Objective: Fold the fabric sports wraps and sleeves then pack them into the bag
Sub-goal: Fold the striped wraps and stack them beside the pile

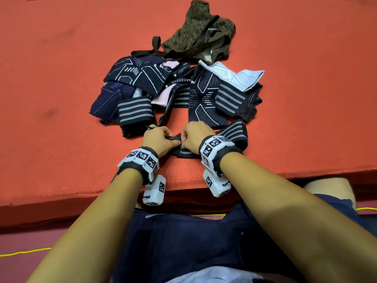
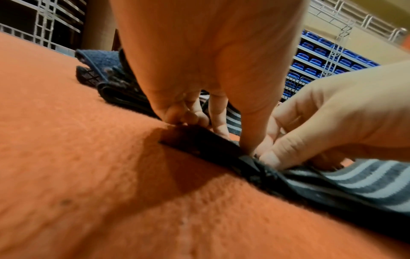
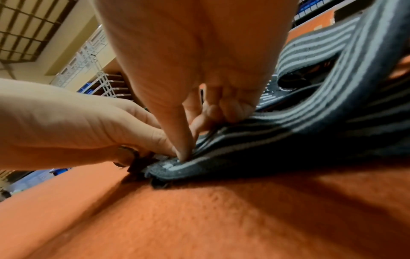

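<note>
Both forearms are bare. Each wrist wears a black strap (image 1: 223, 158) carrying white blocks (image 1: 214, 144) printed with black square markers; a white camera box (image 1: 155, 189) hangs beneath. Dark navy shorts (image 1: 183, 242).

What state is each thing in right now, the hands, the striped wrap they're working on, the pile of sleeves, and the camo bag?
left hand: pinching the wrap's dark end.
right hand: thumb and fingers gripping the same wrap.
striped wrap: partly bunched, lying on the orange mat, not yet folded.
pile of sleeves: loose, jumbled, unfolded.
camo bag: slumped behind the pile, nothing packed that shows.
</note>
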`<act>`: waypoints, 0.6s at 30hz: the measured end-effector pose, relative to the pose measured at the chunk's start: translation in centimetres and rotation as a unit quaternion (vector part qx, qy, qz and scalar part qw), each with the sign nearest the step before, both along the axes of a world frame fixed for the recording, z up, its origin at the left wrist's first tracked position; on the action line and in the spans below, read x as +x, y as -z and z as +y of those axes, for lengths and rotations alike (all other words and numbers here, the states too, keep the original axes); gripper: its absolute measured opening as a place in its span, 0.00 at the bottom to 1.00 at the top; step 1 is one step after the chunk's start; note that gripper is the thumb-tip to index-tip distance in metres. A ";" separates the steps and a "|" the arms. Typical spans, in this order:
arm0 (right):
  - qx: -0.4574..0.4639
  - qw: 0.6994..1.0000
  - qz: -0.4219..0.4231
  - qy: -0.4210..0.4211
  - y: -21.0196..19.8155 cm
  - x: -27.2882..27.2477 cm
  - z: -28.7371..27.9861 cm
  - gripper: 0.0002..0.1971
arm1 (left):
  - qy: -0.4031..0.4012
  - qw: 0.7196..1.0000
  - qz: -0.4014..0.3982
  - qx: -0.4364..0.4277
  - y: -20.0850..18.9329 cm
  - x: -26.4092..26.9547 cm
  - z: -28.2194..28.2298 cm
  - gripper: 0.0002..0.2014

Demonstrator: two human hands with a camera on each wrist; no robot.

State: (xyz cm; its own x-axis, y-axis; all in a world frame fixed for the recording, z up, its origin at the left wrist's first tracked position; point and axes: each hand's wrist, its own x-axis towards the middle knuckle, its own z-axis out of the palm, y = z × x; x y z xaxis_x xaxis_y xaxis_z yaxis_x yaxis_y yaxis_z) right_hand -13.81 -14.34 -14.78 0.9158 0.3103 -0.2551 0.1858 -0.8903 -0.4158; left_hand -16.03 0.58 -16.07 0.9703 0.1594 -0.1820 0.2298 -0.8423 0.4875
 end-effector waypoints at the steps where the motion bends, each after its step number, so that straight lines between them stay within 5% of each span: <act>1: 0.010 1.000 0.024 0.002 0.0 -0.1 -0.1 0.01 | 0.000 1.000 0.007 0.020 0.1 0.1 0.0 0.14; 6: 0.078 0.994 0.068 0.029 0.2 -0.6 -0.8 0.06 | -0.004 0.999 0.028 0.042 -0.7 0.1 -0.3 0.16; 10: 0.108 0.990 0.081 0.033 0.6 -1.1 -1.4 0.11 | -0.005 0.996 0.004 -0.093 -1.2 0.7 -0.4 0.14; 14: 0.105 0.990 0.089 0.019 0.1 -1.3 -2.0 0.10 | -0.018 0.964 0.020 -0.265 -1.3 0.8 -2.1 0.13; 18: 0.096 0.990 0.105 0.010 -0.2 -1.1 -3.1 0.13 | -0.007 0.947 0.041 -0.318 -1.2 1.0 -3.6 0.13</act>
State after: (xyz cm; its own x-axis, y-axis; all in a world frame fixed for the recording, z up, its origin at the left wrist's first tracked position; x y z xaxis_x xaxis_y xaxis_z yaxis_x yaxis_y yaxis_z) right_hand -14.90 -17.44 -14.55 0.8550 0.3540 -0.3790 0.0609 -0.7942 -0.6046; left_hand -14.99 -3.00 -14.83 0.9473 0.0047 -0.3204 0.2978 -0.3817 0.8750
